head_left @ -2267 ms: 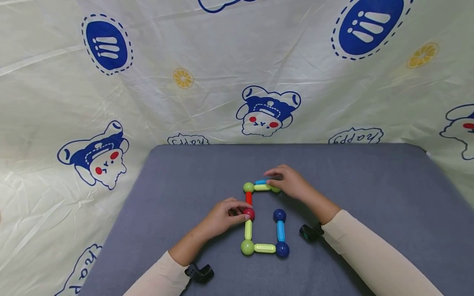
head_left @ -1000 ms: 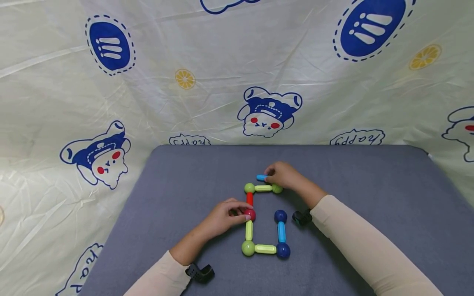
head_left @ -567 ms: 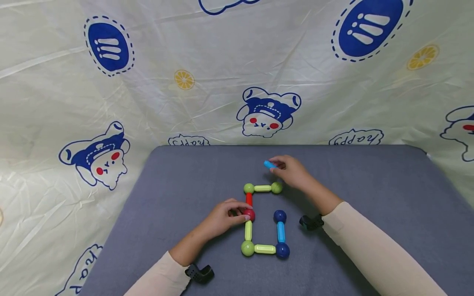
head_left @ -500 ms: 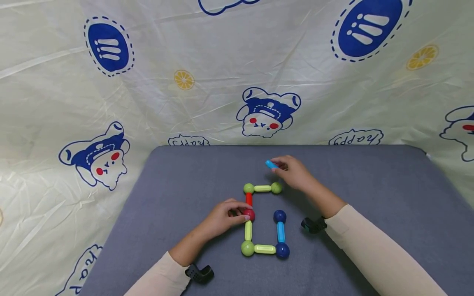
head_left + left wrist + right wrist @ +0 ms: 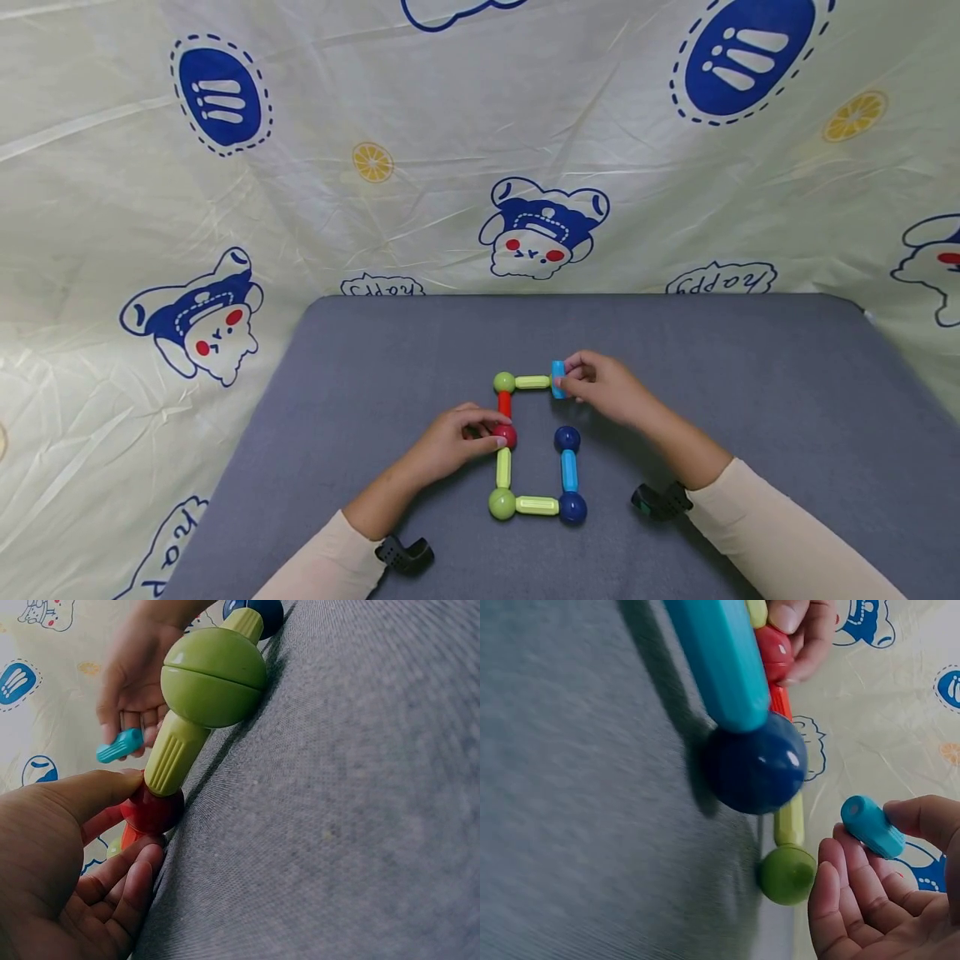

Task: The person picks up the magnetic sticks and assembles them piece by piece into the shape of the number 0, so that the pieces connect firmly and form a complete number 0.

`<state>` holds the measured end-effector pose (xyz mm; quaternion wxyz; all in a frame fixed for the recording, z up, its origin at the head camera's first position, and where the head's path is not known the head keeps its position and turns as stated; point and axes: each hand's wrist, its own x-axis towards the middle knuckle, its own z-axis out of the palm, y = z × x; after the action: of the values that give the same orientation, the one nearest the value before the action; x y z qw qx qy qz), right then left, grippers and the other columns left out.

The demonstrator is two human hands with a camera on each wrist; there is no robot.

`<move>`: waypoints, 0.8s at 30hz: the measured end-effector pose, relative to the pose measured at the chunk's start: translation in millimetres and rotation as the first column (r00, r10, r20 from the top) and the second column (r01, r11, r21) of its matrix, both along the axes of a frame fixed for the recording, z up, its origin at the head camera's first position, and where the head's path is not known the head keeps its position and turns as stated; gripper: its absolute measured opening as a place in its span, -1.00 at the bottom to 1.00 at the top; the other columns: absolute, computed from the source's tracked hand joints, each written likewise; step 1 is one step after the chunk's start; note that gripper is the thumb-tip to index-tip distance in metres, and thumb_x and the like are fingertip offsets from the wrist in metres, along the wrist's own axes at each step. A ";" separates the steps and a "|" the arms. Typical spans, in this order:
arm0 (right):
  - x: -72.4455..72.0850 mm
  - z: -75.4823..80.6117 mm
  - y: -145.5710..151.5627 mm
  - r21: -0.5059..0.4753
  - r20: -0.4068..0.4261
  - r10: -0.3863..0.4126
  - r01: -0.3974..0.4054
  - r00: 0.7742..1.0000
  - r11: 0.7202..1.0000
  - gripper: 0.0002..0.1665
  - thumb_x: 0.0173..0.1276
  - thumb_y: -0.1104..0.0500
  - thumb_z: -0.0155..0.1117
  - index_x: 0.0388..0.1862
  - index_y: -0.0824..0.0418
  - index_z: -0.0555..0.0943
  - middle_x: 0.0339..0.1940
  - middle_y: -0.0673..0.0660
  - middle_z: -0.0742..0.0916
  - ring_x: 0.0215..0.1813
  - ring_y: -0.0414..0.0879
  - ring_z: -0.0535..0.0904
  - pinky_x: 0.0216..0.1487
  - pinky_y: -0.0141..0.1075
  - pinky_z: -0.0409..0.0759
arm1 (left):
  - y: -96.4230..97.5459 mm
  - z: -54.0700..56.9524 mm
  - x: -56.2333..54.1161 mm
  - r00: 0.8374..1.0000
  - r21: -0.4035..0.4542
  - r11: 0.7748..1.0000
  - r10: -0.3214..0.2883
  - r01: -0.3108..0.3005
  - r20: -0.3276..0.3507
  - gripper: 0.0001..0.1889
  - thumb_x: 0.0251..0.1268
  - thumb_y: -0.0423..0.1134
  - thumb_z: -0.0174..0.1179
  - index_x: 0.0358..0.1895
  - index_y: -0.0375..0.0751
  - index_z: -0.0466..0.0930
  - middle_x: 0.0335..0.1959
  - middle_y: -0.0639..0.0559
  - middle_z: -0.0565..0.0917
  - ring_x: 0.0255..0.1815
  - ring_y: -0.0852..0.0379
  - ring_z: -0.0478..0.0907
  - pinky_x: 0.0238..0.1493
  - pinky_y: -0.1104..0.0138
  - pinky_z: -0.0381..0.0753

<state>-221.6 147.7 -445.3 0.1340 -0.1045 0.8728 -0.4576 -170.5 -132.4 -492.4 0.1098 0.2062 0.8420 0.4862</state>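
Between thumb and fingertips my right hand [image 5: 603, 385] pinches a light blue magnetic rod [image 5: 558, 380], raised off the table in the right wrist view. In the head view that rod overlaps the far right green ball, whose green surface [image 5: 787, 874] shows in the right wrist view. My left hand [image 5: 453, 437] grips the red ball [image 5: 507, 434] on the left side of a frame of rods and balls. A red rod [image 5: 504, 405] and yellow-green rods [image 5: 503, 467] join at its balls. On the right, a blue rod [image 5: 569, 471] links two dark blue balls [image 5: 567, 438].
The frame lies flat on a grey cloth-covered table [image 5: 405, 350]. A gap separates the upper dark blue ball from the far right corner. Behind the table hangs a printed sheet [image 5: 442, 225]. Black wrist cameras [image 5: 405, 554] sit on both wrists.
My right hand lifted the blue rod from behind the far yellow-green rod, turned it to point front to back, and brought it over the far right green ball. The left hand stayed put.
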 end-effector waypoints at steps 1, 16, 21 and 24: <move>2.3 -1.4 0.5 -0.004 0.005 0.004 -0.004 1.000 1.000 -0.59 0.47 0.08 0.27 0.10 0.36 0.52 -0.13 0.22 0.75 -0.16 0.01 0.69 -0.16 -0.21 0.64 | 0.1 -0.1 -0.1 1.000 0.000 1.000 -0.001 0.001 0.000 -0.73 0.34 -0.13 0.36 0.07 -0.01 0.73 -0.18 0.02 0.65 -0.18 0.24 0.53 -0.16 0.43 0.51; 22.1 -22.7 5.0 -0.044 0.067 0.012 -0.009 0.998 0.999 -0.61 0.44 0.11 0.31 0.06 0.39 0.55 -0.23 0.15 0.77 -0.28 -0.11 0.63 -0.21 -0.27 0.63 | 0.5 0.4 0.8 1.000 0.008 1.000 -0.008 0.008 -0.006 -0.72 0.34 -0.13 0.35 0.08 -0.02 0.73 -0.18 0.02 0.65 -0.19 0.26 0.52 -0.16 0.44 0.50; 22.2 -26.3 5.9 -0.044 0.078 -0.010 0.014 0.997 0.999 -0.55 0.44 0.11 0.31 0.13 0.40 0.51 -0.24 0.13 0.78 -0.27 -0.12 0.63 -0.21 -0.27 0.63 | 0.8 -0.1 0.7 1.000 0.003 1.000 -0.006 0.006 -0.011 -0.72 0.34 -0.15 0.35 0.08 -0.02 0.73 -0.18 0.03 0.65 -0.19 0.26 0.53 -0.16 0.44 0.51; 22.7 -25.8 5.8 -0.030 0.081 -0.030 0.032 0.996 0.999 -0.42 0.44 0.09 0.31 0.26 0.41 0.42 -0.24 0.13 0.79 -0.28 -0.13 0.65 -0.21 -0.27 0.63 | 1.0 0.2 0.9 1.000 0.001 1.000 -0.006 0.006 -0.018 -0.72 0.33 -0.15 0.36 0.08 -0.02 0.73 -0.18 0.03 0.65 -0.19 0.27 0.53 -0.16 0.44 0.51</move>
<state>-198.9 153.6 -471.1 0.1603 -0.0746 0.8609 -0.4771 -169.6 -131.4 -492.2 0.1037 0.2131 0.8420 0.4847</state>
